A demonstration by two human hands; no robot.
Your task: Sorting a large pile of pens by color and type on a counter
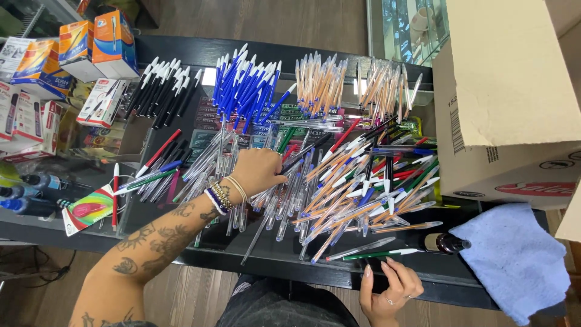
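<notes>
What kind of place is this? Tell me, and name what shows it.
Probably a stationery shop counter: heaps of loose pens sorted on a glass display counter, stacked pen boxes and a cardboard carton. The left hand rests among the pens.

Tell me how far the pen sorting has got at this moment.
Done: black-capped pens, blue pens and orange-barrelled pens lie in separate rows at the back. In hand: the left hand reaches into the mixed pile; the right hand rests at the counter edge near a green-capped pen. Left: most of that big mixed heap.

Left hand outstretched, fingers curled; right hand low — fingers loose
</notes>
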